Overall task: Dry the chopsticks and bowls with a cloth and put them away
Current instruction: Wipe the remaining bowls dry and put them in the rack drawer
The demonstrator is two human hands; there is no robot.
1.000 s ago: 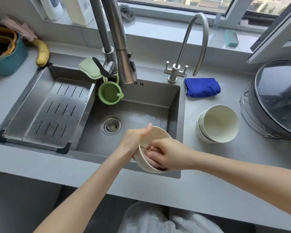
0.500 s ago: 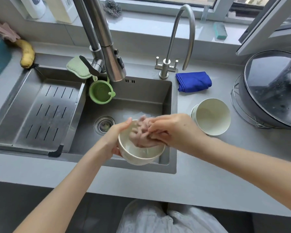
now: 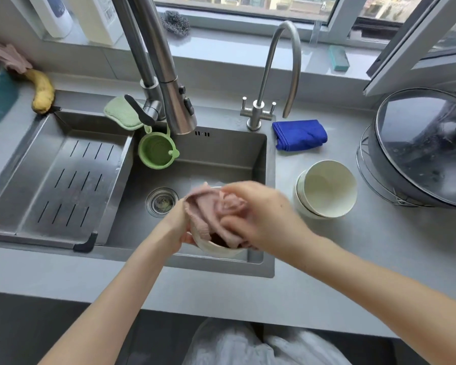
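Over the sink's front right corner, my left hand (image 3: 175, 227) grips the left side of a cream bowl (image 3: 216, 250), which tilts toward me. My right hand (image 3: 263, 217) presses a crumpled pink cloth (image 3: 211, 212) into and over the bowl, hiding most of its inside and rim. A stack of cream bowls (image 3: 327, 189) sits on the grey counter to the right of the sink. No chopsticks are in view.
The steel sink (image 3: 221, 159) has a slotted drain tray (image 3: 61, 185) on its left and a green strainer (image 3: 157, 151) hanging by the tall faucet (image 3: 166, 83). A folded blue cloth (image 3: 299, 134) lies behind the bowls. A lidded pot (image 3: 427, 146) fills the right counter; a banana (image 3: 42, 92) lies far left.
The cloth has come up from deep inside the bowl and now spreads over its rim and far side. My right hand shifted with it; the bowl stays held over the sink.
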